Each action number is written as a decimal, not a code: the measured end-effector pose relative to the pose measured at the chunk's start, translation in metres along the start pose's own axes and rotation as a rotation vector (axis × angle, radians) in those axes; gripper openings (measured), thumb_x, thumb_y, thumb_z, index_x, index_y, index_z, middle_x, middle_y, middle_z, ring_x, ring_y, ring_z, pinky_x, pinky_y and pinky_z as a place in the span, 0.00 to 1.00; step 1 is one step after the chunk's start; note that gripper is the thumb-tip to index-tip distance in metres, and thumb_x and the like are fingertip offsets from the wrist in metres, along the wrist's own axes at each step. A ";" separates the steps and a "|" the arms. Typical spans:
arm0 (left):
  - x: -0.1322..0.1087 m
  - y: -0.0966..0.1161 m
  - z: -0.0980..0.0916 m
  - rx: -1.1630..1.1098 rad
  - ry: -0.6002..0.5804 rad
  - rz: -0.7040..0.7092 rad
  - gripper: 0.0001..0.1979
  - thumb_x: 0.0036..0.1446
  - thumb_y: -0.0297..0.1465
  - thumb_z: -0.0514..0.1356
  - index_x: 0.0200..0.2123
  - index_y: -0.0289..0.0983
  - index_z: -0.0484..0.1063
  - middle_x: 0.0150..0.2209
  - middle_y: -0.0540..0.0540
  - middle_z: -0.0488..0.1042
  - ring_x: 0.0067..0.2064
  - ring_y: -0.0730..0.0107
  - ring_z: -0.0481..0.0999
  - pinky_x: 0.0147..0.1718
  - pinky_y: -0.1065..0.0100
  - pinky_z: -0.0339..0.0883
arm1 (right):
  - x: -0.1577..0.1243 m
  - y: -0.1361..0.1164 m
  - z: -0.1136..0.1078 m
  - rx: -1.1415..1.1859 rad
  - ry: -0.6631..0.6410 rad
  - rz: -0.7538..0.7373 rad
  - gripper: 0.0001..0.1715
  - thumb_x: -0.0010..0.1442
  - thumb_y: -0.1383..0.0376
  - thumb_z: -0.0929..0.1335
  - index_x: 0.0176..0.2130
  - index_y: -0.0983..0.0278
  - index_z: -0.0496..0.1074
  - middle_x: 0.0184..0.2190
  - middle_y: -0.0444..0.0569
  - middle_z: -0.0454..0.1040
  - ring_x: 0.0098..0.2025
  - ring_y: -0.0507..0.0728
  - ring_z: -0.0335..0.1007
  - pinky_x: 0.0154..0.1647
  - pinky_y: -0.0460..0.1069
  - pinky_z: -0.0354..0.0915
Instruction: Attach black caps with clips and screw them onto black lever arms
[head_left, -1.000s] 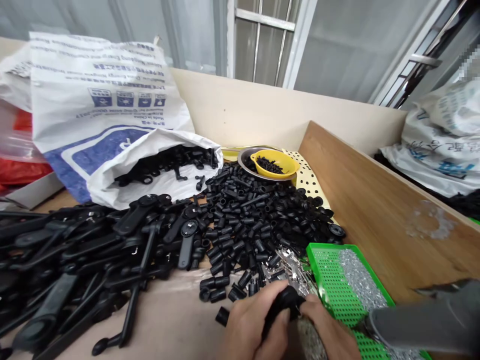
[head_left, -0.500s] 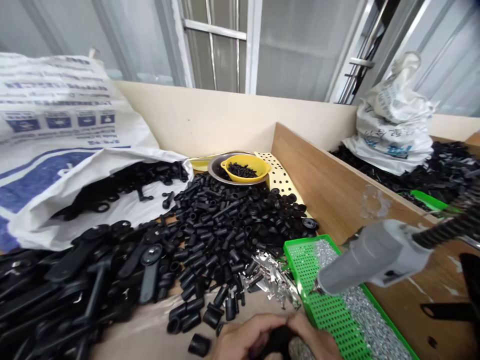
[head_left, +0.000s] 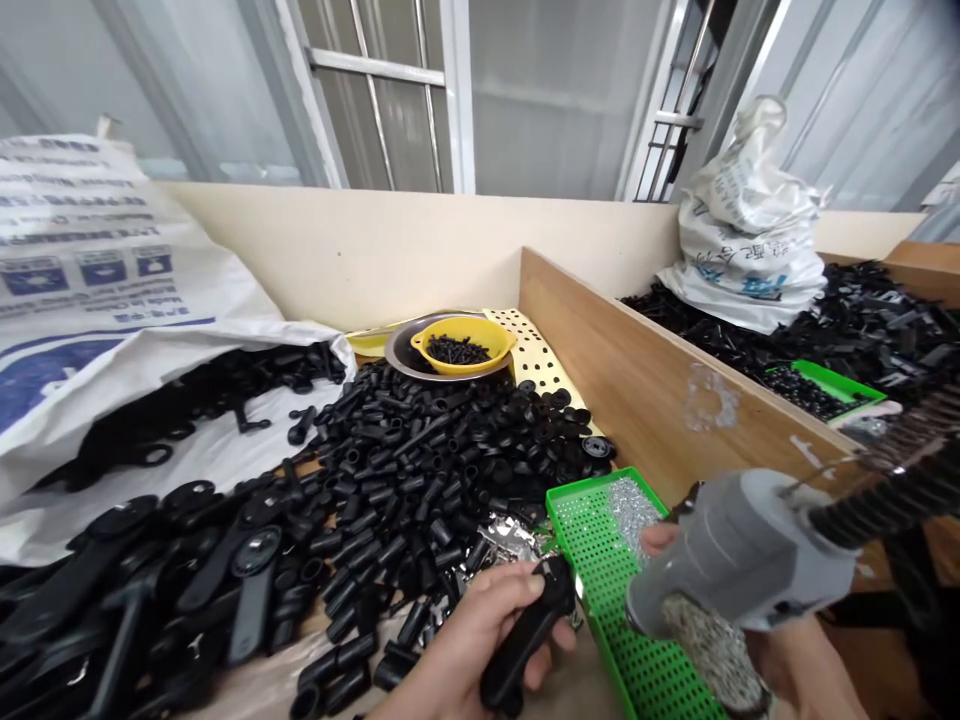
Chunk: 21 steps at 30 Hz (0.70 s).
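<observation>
Between thumb and fingers of the left hand point(head_left: 484, 615) sits one black crank arm point(head_left: 525, 635), held slantwise, rounded end up and away from the wrist. Right hand point(head_left: 795, 665) wraps a grey power driver point(head_left: 739, 550); its nose points toward the left hand, apart from the part held there. Speckled grey covering point(head_left: 709, 650) shows below the tool; nature unclear. Between the hands lies a green perforated tray point(head_left: 611, 605), small silver screws point(head_left: 634, 505) in it. Just beyond the left hand: metal clips point(head_left: 511, 538), then heaped black sleeves point(head_left: 416, 490). To its left, piled handles point(head_left: 97, 600); well beyond it, a yellow bowl point(head_left: 480, 366).
</observation>
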<state>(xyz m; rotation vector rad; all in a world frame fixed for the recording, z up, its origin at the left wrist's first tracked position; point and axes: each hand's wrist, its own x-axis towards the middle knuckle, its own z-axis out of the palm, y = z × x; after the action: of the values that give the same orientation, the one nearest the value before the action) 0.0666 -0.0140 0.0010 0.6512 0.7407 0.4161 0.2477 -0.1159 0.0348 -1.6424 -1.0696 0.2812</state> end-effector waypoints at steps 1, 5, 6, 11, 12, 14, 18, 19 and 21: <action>0.001 0.000 0.001 -0.013 0.005 -0.010 0.14 0.48 0.38 0.62 0.30 0.33 0.69 0.23 0.44 0.78 0.14 0.78 0.66 0.14 0.77 0.51 | 0.006 0.002 0.003 0.058 -0.038 0.016 0.29 0.50 0.44 0.68 0.43 0.60 0.69 0.32 0.50 0.75 0.33 0.61 0.73 0.31 0.52 0.69; 0.009 0.000 -0.001 0.033 -0.008 0.050 0.15 0.47 0.40 0.62 0.28 0.32 0.69 0.22 0.43 0.78 0.12 0.79 0.64 0.13 0.77 0.51 | 0.029 0.004 0.012 0.431 -0.283 0.132 0.22 0.50 0.49 0.70 0.40 0.59 0.69 0.31 0.51 0.73 0.30 0.59 0.70 0.26 0.50 0.68; 0.012 0.001 -0.002 0.059 -0.012 0.064 0.15 0.47 0.40 0.61 0.28 0.32 0.68 0.21 0.43 0.78 0.12 0.79 0.64 0.13 0.76 0.50 | 0.035 0.002 0.013 0.499 -0.304 0.165 0.20 0.50 0.51 0.70 0.39 0.60 0.70 0.30 0.50 0.72 0.29 0.57 0.68 0.24 0.49 0.67; 0.030 0.004 -0.004 0.178 -0.009 0.035 0.15 0.47 0.40 0.60 0.32 0.32 0.68 0.22 0.44 0.78 0.13 0.79 0.65 0.13 0.77 0.49 | 0.062 -0.014 0.030 0.647 -0.149 0.326 0.31 0.37 0.52 0.77 0.39 0.59 0.66 0.24 0.44 0.69 0.26 0.56 0.65 0.17 0.47 0.62; 0.033 0.005 -0.004 0.200 -0.002 0.031 0.16 0.47 0.40 0.60 0.33 0.33 0.68 0.22 0.44 0.78 0.13 0.79 0.65 0.13 0.77 0.50 | 0.067 -0.015 0.034 0.650 -0.148 0.333 0.33 0.36 0.52 0.78 0.39 0.59 0.65 0.24 0.44 0.69 0.26 0.56 0.66 0.18 0.48 0.62; 0.039 0.006 -0.002 0.244 0.024 0.028 0.16 0.45 0.40 0.60 0.32 0.33 0.68 0.21 0.44 0.78 0.13 0.78 0.64 0.13 0.77 0.51 | 0.076 -0.014 0.042 0.638 -0.165 0.303 0.34 0.37 0.54 0.77 0.41 0.60 0.65 0.24 0.43 0.71 0.26 0.55 0.67 0.22 0.48 0.64; 0.051 0.004 0.000 0.272 0.065 0.012 0.15 0.43 0.39 0.60 0.30 0.34 0.67 0.19 0.46 0.76 0.12 0.78 0.63 0.12 0.77 0.50 | 0.090 -0.004 0.056 0.639 -0.131 0.227 0.27 0.43 0.57 0.76 0.40 0.61 0.66 0.18 0.39 0.69 0.20 0.52 0.65 0.22 0.47 0.62; 0.053 0.003 -0.001 0.270 0.073 0.007 0.15 0.43 0.39 0.60 0.30 0.34 0.66 0.19 0.46 0.76 0.12 0.78 0.63 0.12 0.77 0.50 | 0.093 -0.002 0.060 0.644 -0.114 0.218 0.26 0.43 0.57 0.76 0.39 0.61 0.66 0.16 0.38 0.68 0.18 0.51 0.64 0.20 0.47 0.61; 0.055 0.000 -0.002 0.266 0.090 -0.006 0.15 0.44 0.40 0.62 0.31 0.35 0.66 0.19 0.47 0.76 0.11 0.79 0.62 0.11 0.77 0.51 | 0.097 0.000 0.066 0.664 -0.099 0.206 0.24 0.42 0.57 0.76 0.36 0.61 0.65 0.14 0.36 0.66 0.16 0.50 0.62 0.17 0.46 0.59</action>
<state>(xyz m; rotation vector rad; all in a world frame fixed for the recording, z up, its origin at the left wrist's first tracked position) 0.1023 0.0180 -0.0268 0.8833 0.8918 0.3454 0.2590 0.0008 0.0428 -1.1388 -0.7601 0.7718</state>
